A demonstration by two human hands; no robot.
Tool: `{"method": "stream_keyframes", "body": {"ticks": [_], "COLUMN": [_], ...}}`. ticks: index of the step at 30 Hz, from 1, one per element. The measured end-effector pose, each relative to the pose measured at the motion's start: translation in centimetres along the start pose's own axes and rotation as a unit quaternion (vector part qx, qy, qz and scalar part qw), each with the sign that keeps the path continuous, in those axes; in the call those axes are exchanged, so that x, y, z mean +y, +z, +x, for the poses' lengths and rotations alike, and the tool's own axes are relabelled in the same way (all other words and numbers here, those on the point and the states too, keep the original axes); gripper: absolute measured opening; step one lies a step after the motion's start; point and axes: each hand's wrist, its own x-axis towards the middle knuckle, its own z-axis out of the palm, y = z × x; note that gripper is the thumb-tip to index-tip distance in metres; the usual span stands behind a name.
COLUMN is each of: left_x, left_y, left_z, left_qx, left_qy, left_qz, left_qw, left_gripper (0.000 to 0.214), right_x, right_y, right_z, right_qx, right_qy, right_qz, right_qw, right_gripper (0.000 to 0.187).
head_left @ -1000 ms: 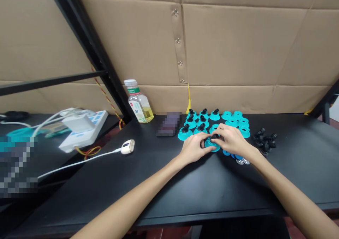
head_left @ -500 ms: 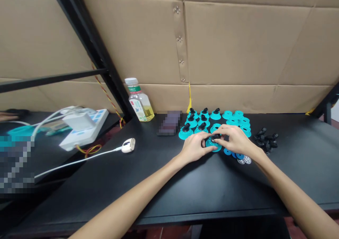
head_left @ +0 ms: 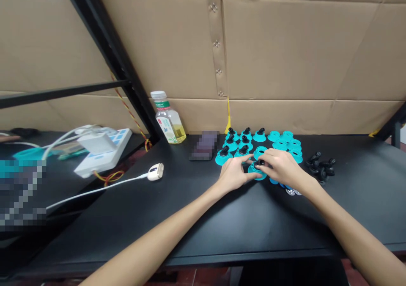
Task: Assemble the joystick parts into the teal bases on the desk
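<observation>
My left hand is closed round the rim of a teal flanged ring low over the black table. My right hand pinches the black elbow-shaped fitting that stands in the middle of this ring; its fingertips partly hide the fitting. Behind my hands are several teal rings with black fittings upright in them, such as this finished-looking piece. To their right stand several bare teal rings. Blue discs and clear discs lie partly covered beneath my right hand.
Loose black fittings lie in a heap at the right. A pixelated dark slab and a bottle of yellow liquid stand at the back left. A white cable with a cream plug crosses the left side, near a power strip.
The view has shifted slightly. My right fingers have moved a little over the black fitting, and my right hand now covers more of the blue and clear discs. Both hands keep their grip.
</observation>
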Motion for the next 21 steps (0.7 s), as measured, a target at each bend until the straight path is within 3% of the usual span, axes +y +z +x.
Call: {"method": "stream_keyframes", "body": {"ticks": [5,11,21], "left_x": [0.1,0.0,-0.2], "left_y": [0.0,0.2,0.3], "left_z": [0.0,0.2,0.1], "left_qx": [0.013,0.011,-0.003], "left_qy": [-0.006,-0.033,-0.012], "left_qz": [-0.008,-0.014,-0.022], "left_qw": [1.000,0.999,1.000], "left_gripper": [0.076,0.077,0.084], "right_x": [-0.8,-1.6,-1.6], "right_y": [-0.1,-0.5,1.2], "right_z": [0.5,1.8,2.4], "right_qx": [-0.013,-0.061,-0.051], "right_qy": [0.002,-0.005,0.144], "right_qz": [-0.078,-0.101,-0.088], "right_qw": [0.997,0.993,0.984], "right_gripper": [0.028,0.028,0.039]}}
